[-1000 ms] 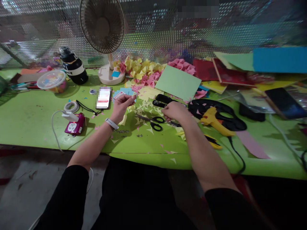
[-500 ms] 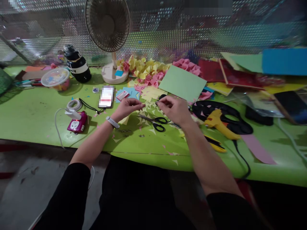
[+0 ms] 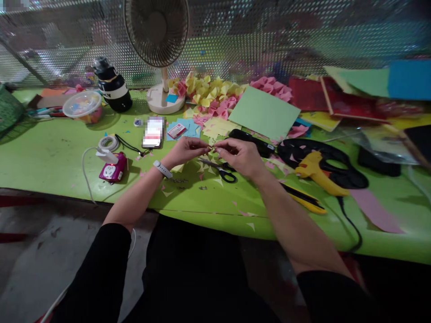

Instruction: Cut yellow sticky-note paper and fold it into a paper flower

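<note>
Pinching nearly tip to tip, the left hand (image 3: 185,150) and right hand (image 3: 244,154) close their fingers on a tiny yellowish piece (image 3: 212,147) between them, seemingly unfinished. Beyond the fingers, folded paper flowers (image 3: 206,93) look done; blue paper (image 3: 193,130) lies flat, unworked. Far left of them, a lidded tub (image 3: 68,109) holds colourful bits; the green basket's (image 3: 9,110) contents cannot be told.

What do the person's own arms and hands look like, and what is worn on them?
The left hand and right hand are ungloved. Black sleeves end near the elbows. A pale wristband circles the left wrist only.
</note>
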`<state>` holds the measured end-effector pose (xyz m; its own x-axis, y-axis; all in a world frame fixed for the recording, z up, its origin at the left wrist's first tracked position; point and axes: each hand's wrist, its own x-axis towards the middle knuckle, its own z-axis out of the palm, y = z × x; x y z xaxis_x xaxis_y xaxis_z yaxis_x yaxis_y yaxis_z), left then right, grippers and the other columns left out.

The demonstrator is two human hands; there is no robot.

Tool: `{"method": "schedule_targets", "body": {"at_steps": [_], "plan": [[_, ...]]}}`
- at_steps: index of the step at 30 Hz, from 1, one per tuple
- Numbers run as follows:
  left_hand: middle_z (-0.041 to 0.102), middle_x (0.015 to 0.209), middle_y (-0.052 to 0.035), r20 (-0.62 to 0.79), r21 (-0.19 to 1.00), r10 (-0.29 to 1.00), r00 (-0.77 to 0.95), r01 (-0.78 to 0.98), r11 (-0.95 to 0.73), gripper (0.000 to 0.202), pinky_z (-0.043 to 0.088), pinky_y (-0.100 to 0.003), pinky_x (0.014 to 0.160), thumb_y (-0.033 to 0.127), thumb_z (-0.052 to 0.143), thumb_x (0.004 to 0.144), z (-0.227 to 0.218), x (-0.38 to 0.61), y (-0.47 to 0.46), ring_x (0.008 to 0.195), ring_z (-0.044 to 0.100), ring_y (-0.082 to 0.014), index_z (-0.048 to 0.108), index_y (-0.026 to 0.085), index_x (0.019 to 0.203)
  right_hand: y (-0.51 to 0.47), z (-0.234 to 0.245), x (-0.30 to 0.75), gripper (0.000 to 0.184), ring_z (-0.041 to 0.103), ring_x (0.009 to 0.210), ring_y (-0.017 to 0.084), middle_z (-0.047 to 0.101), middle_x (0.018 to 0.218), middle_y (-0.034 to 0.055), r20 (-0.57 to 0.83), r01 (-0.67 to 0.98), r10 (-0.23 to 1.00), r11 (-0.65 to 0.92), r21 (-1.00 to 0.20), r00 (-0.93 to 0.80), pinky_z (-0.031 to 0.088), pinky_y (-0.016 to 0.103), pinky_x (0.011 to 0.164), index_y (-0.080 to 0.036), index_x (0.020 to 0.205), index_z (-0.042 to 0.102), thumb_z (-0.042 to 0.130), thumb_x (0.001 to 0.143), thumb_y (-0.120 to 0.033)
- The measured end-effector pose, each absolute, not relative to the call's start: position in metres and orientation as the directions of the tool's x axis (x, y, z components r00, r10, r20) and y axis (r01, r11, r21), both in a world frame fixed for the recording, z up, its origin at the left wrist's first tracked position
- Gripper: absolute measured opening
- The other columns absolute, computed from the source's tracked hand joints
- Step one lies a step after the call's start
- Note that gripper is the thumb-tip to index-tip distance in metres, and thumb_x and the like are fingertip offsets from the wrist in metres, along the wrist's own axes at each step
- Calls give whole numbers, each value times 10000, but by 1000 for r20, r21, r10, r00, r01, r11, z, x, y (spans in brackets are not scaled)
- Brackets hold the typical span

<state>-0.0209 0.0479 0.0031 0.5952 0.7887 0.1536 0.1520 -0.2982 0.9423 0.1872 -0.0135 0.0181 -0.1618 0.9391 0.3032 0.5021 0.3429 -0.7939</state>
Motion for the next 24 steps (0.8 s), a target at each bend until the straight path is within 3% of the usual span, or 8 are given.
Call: {"method": "schedule_targets", "body": {"at_steps": [4, 6, 9, 12, 14, 18, 24], "plan": [[772, 982, -92, 230, 872, 767, 599, 224, -436, 352, 574, -298, 816, 288, 731, 834, 15, -40, 59, 868, 710, -145, 732, 139, 1153, -11, 14, 192, 228, 717, 695, 202, 780, 880, 79, 285, 450, 950, 313, -836, -130, 581, 356, 672, -178, 995, 777, 667, 859, -323], [762, 975, -92, 312, 800, 812, 494, 325, -505, 305, 566, -306, 837, 259, 714, 837, 19, -56, 70, 860, 699, -144, 741, 130, 1112, -7, 11, 195, 220, 726, 693, 200, 781, 880, 78, 282, 449, 954, 297, -843, -102, 590, 359, 693, -181, 987, 774, 671, 857, -326], [743, 923, -89, 229, 642, 836, 498, 568, -514, 210, 543, -301, 753, 249, 770, 772, 17, -73, 83, 792, 661, -158, 767, 131, 946, -2, 5, 198, 227, 727, 681, 197, 779, 885, 84, 262, 453, 962, 269, -850, -79, 596, 360, 697, -175, 984, 770, 666, 853, -328], [728, 1064, -99, 165, 438, 837, 522, 721, -536, 357, 524, -312, 777, 247, 796, 736, 7, -75, 87, 898, 655, -198, 744, 161, 1078, 2, -1, 200, 229, 727, 671, 195, 778, 892, 85, 229, 470, 969, 244, -848, -91, 598, 361, 689, -172, 981, 768, 658, 849, -323], [720, 1103, -99, 146, 381, 849, 508, 763, -522, 320, 521, -317, 793, 244, 753, 776, 2, -71, 87, 939, 652, -211, 733, 168, 1086, 4, -4, 200, 222, 726, 665, 196, 779, 893, 84, 192, 500, 976, 218, -838, -103, 595, 361, 677, -173, 972, 768, 652, 847, -314], [727, 1051, -94, 142, 392, 870, 472, 780, -488, 179, 521, -323, 807, 214, 685, 822, -5, -64, 86, 913, 655, -206, 735, 156, 983, 8, -10, 199, 214, 721, 672, 197, 783, 901, 87, 141, 582, 983, 182, -793, -115, 589, 371, 691, -176, 960, 774, 627, 853, -289], [726, 1014, -98, 158, 525, 855, 493, 692, -496, 293, 521, -325, 815, 213, 704, 797, -7, -67, 87, 896, 658, -202, 705, 147, 1083, 15, -20, 200, 164, 691, 671, 213, 782, 839, 69, 138, 745, 982, 186, -641, -127, 551, 390, 692, -216, 895, 789, 635, 854, -258]]}}
